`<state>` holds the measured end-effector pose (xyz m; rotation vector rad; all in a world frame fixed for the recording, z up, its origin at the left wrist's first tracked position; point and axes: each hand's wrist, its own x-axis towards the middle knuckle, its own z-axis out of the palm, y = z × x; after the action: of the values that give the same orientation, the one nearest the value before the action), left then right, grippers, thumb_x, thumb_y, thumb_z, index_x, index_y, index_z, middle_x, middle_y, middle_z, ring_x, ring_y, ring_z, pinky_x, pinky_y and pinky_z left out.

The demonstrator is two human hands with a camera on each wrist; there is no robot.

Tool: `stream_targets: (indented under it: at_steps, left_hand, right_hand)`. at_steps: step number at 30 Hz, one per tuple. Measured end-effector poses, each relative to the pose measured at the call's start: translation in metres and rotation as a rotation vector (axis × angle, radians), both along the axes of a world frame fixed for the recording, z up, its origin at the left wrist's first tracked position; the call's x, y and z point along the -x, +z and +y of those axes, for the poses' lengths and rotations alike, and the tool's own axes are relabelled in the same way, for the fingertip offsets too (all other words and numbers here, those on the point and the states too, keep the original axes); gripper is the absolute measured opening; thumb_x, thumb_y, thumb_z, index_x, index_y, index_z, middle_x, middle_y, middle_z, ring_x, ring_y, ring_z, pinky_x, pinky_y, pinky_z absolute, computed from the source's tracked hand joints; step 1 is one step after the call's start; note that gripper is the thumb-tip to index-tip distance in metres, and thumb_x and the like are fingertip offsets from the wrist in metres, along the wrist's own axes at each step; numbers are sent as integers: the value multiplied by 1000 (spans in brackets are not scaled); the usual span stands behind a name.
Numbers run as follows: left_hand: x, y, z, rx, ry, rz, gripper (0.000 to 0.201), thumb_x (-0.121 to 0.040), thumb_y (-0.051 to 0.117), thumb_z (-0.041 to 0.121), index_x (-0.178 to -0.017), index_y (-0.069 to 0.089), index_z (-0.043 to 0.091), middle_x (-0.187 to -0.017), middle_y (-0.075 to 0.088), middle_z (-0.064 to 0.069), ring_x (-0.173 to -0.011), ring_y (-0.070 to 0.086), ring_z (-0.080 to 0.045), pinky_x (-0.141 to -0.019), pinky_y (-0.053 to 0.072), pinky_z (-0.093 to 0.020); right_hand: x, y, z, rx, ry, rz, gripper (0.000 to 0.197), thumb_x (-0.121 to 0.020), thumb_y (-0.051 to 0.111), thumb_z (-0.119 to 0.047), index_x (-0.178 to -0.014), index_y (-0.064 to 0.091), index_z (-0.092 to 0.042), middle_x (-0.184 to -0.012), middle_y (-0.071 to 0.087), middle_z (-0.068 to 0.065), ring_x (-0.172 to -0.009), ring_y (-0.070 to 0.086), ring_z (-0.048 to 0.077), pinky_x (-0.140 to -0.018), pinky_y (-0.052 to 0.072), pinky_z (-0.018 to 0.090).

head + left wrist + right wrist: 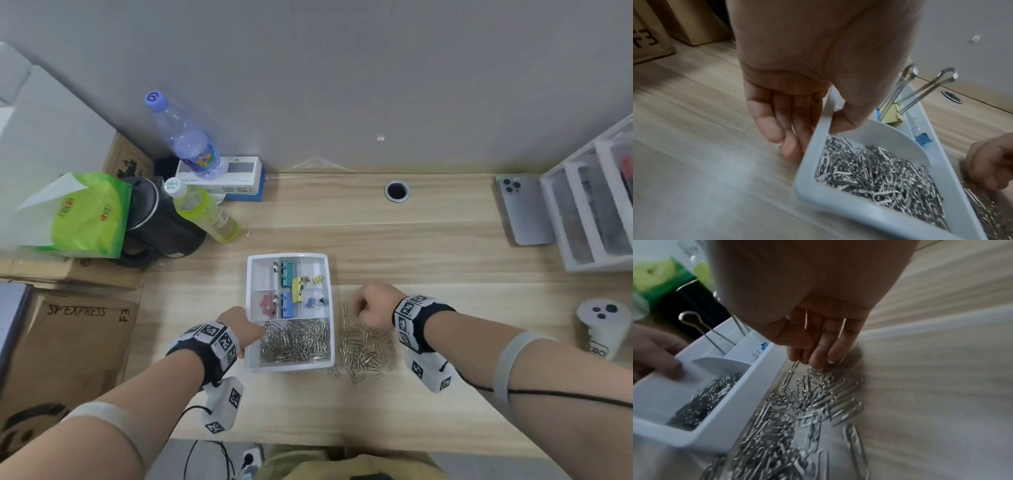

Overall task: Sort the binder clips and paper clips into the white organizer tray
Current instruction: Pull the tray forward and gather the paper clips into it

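The white organizer tray (287,367) sits mid-table. Its upper compartments hold a teal binder clip (287,274), a yellow one (297,289), a blue one (287,303), red ones (266,305) and small clips (313,302). The near compartment is full of silver paper clips (294,341). My left hand (251,330) grips the tray's left wall (838,211), thumb inside, fingers outside. Loose paper clips (364,349) lie right of the tray. My right hand (363,308) reaches down into that pile (797,410), fingertips (816,365) pinching linked clips.
Two bottles (205,216), a black kettle (154,222), a green bag (85,216) and cardboard boxes (68,342) crowd the left. A phone (524,209) and clear drawers (592,205) stand at the right, a white controller (599,325) nearer. A cable hole (396,191) lies behind.
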<state>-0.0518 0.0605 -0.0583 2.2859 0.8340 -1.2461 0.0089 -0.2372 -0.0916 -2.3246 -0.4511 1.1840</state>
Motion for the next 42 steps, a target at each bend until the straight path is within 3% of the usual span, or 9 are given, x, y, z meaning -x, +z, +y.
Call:
stream_targets:
  at_steps: [3, 8, 12, 20, 25, 28, 32, 37, 42]
  left_hand:
    - [8, -3, -2, -46, 1, -95, 27, -83, 59, 22, -102, 63, 4, -82, 69, -11, -65, 67, -24, -52, 53, -29]
    - [21, -11, -3, -95, -2, -167, 22, -88, 59, 24, -100, 62, 6, -80, 66, -8, -70, 63, -20, -58, 51, -28]
    - [26, -15, -2, -101, 4, -181, 21, -89, 58, 21, -101, 62, 4, -81, 66, -9, -68, 62, -20, -54, 47, -27]
    - [41, -20, -2, -101, -4, -189, 21, -89, 56, 19, -98, 63, 2, -84, 68, -13, -68, 61, -24, -54, 46, -27]
    - [45, -19, -5, -96, -2, -205, 20, -90, 56, 20, -97, 62, 2, -88, 69, -15, -68, 60, -24, -54, 45, -27]
    - [47, -18, -8, -112, -9, -214, 18, -90, 57, 20, -89, 58, 2, -76, 61, -10, -63, 55, -22, -51, 41, -26]
    - [50, -17, -13, -115, -12, -214, 17, -89, 57, 20, -83, 55, 4, -70, 55, -7, -60, 51, -21, -50, 38, -25]
    - [50, -16, -19, -69, 17, -215, 18, -90, 55, 18, -77, 50, 6, -66, 49, -6, -56, 47, -21, -49, 37, -25]
    - [49, -15, -21, -42, 33, -184, 19, -89, 55, 16, -74, 46, 7, -62, 45, -5, -54, 47, -22, -48, 38, -25]
  right_hand:
    - [10, 4, -7, 24, -71, -162, 33, -75, 55, -10, -103, 68, -20, -103, 65, -4, -96, 62, 19, -83, 53, 31]
    - [26, -5, -17, 124, 67, -234, 78, -71, 65, -18, -144, 37, -20, -142, 35, 2, -132, 32, 22, -106, 41, 38]
    - [36, -11, 0, 102, 104, -258, 81, -66, 66, -23, -142, 38, -20, -132, 37, 2, -124, 32, 20, -101, 43, 37]
    - [64, -14, 12, -33, 159, -262, 40, -69, 63, -29, -109, 60, -26, -110, 50, -5, -102, 42, 15, -93, 45, 40]
    - [64, -8, -20, 106, 65, -380, 82, -56, 70, -48, -131, 44, -29, -121, 39, -5, -113, 37, 16, -96, 43, 39]
    - [71, -8, -37, 177, 92, -349, 103, -42, 77, -44, -134, 35, -29, -122, 33, -4, -114, 34, 16, -85, 52, 34]
    - [84, -13, -35, 139, 75, -296, 104, -50, 85, -27, -141, 34, -23, -128, 33, 0, -119, 36, 18, -93, 46, 28]
    - [93, -19, -20, -6, -43, -259, 86, -66, 83, -18, -141, 40, -17, -129, 38, 4, -123, 39, 24, -108, 36, 34]
    - [102, -18, -6, -5, -64, -240, 102, -59, 83, -32, -146, 30, -23, -134, 33, 1, -125, 34, 21, -106, 41, 37]
